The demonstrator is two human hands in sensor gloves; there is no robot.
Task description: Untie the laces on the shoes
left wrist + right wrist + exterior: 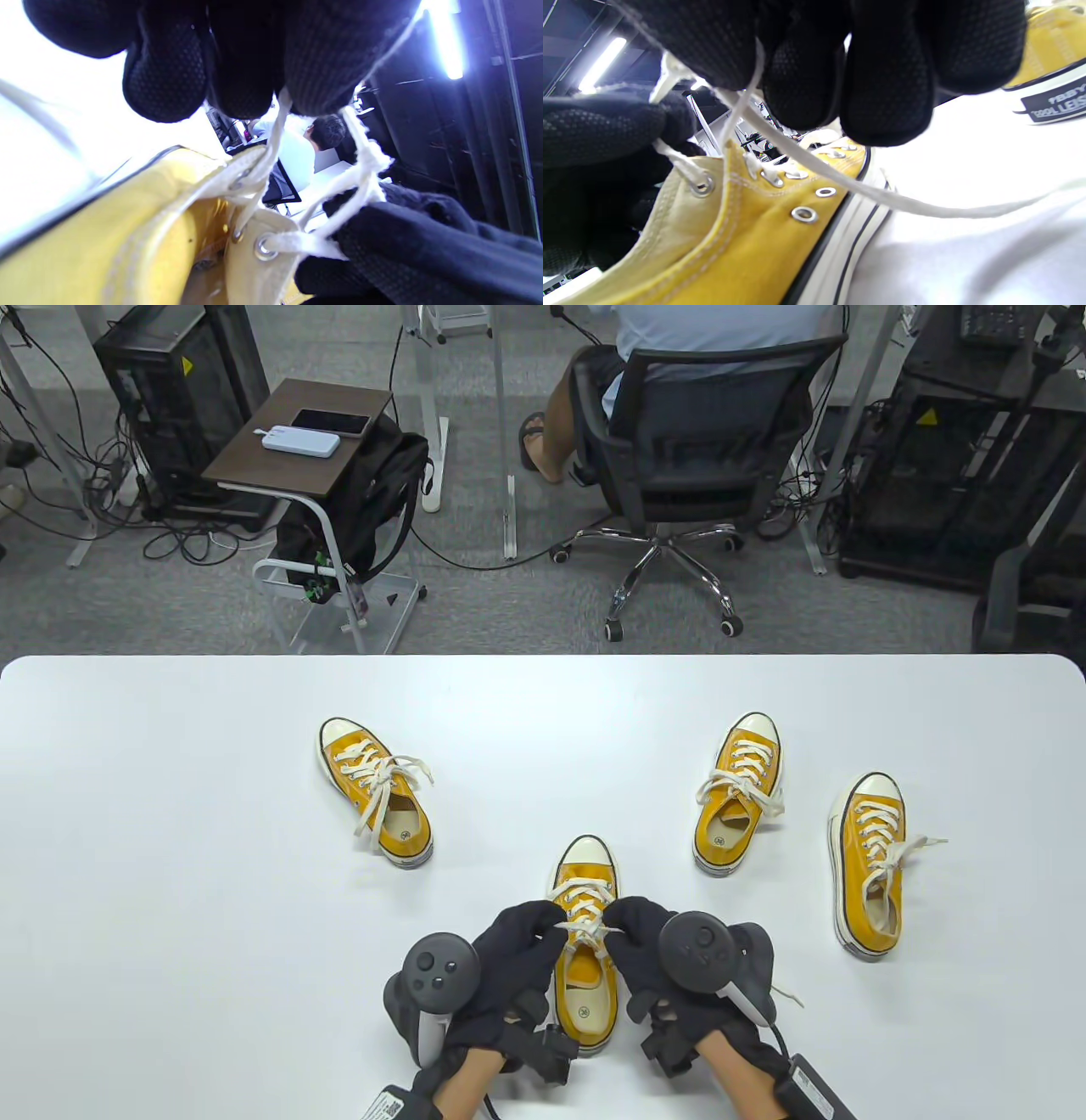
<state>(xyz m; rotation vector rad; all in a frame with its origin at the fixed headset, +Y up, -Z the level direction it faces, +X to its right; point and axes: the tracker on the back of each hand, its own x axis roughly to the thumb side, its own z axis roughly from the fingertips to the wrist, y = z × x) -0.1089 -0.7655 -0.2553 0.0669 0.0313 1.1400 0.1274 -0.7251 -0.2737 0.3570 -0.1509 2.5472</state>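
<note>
A white table (170, 857) with rounded corners fills the lower part of the table view; beyond its far edge lies grey office carpet with a black office chair (679, 449) in which a person sits facing away, a small brown side table (288, 441) carrying a phone and a power bank, and dark equipment racks at either side.

Four yellow canvas shoes with white toe caps lie on the table. The near shoe (584, 950) sits at the near edge, toe pointing away, directly between the two gloved hands. The left hand (501, 963) comes in on the shoe's left side and the right hand (670, 959) on its right, their fingertips meeting over the upper eyelets where the white lace (585, 929) is gathered. In the left wrist view, the left fingers (237, 63) pinch a strand of lace (275, 140) that rises from the eyelets, while the right glove holds the bunched knot just beside it. In the right wrist view, the right fingers (806, 76) pinch lace strands above the shoe's eyelet row, and one loose lace end trails off across the table to the right.

The other three shoes lie well apart from the hands: the far left shoe (373, 793) and a pair on the right, the inner right shoe (738, 793) and the outer right shoe (867, 865), each with its bow tied.
</note>
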